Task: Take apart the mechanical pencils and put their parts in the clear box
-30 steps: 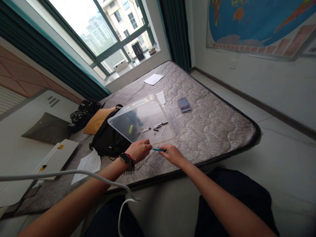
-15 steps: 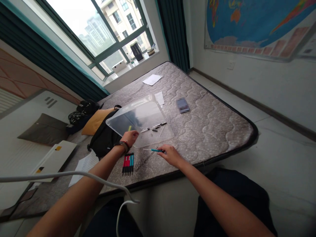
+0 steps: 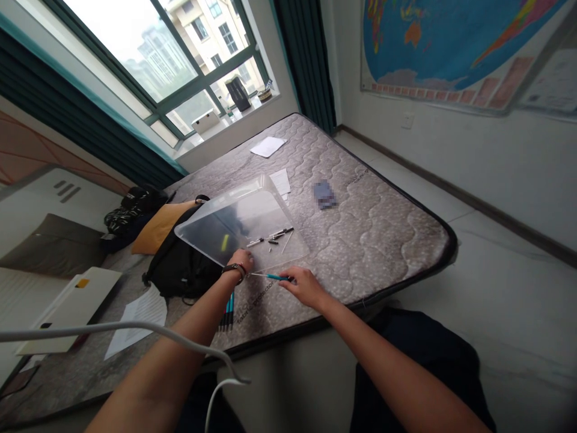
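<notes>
One teal pen (image 3: 276, 277): pinched in your right hand (image 3: 306, 287); hold it steady
Left hand (image 3: 244, 258): near its tip; I can't tell your grip
Mattress (image 3: 360, 240): work above the near edge

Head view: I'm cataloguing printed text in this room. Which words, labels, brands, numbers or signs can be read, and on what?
"fabric protector": on the mattress, near its front edge.
Too small or blurred to read: a second print near the mattress's far right edge; the print on the wall map; the lines on the paper by the black bag.
No brand or number is legible.
</notes>
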### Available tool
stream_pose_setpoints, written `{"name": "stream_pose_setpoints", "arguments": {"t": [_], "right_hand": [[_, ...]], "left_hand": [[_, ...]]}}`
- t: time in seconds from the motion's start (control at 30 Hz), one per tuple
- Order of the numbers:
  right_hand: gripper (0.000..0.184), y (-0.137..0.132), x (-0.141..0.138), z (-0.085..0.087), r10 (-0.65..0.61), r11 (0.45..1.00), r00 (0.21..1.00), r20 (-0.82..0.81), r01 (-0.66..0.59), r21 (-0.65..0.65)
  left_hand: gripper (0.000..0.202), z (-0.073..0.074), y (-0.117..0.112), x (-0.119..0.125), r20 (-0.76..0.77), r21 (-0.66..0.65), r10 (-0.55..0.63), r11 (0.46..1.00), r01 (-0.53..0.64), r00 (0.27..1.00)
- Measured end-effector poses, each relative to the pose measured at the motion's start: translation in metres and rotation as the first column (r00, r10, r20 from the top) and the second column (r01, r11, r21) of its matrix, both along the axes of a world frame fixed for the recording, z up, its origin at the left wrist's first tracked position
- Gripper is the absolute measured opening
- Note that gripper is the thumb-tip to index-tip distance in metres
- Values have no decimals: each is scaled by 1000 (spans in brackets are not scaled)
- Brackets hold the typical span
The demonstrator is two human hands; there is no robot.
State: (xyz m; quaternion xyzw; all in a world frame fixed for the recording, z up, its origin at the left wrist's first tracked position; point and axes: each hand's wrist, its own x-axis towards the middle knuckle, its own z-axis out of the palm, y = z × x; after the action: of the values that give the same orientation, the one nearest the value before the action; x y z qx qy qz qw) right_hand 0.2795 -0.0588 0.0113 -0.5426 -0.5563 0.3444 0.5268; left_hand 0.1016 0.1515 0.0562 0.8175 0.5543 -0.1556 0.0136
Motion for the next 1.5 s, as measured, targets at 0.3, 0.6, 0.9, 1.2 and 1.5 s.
{"name": "stream_pose_setpoints", "arguments": {"t": [0.3,0.6,0.9,1.2,1.5], "right_hand": [[18,2,-2,-5,-14,1000,998,-54,13,-7],[18,3,-5,-11,-8,999,998,-57,6,-36],[19,4,-7,-16,-7,999,998,-69,5,-34],[19,4,-8,-15,-7,999,995,-98,3,-37],[20,3,-13,-15,19,999,997,-79,-22,-39]], "left_hand": [[25,4,-4,5,64,28,28,999,-30,998],[30,7,6,5,140,1,101,995,-103,985],[26,-4,17,13,177,-47,143,989,-137,974],[16,4,-5,11,356,-94,144,989,-118,923],[30,46,-85,-19,764,-432,411,898,-79,498]]}}
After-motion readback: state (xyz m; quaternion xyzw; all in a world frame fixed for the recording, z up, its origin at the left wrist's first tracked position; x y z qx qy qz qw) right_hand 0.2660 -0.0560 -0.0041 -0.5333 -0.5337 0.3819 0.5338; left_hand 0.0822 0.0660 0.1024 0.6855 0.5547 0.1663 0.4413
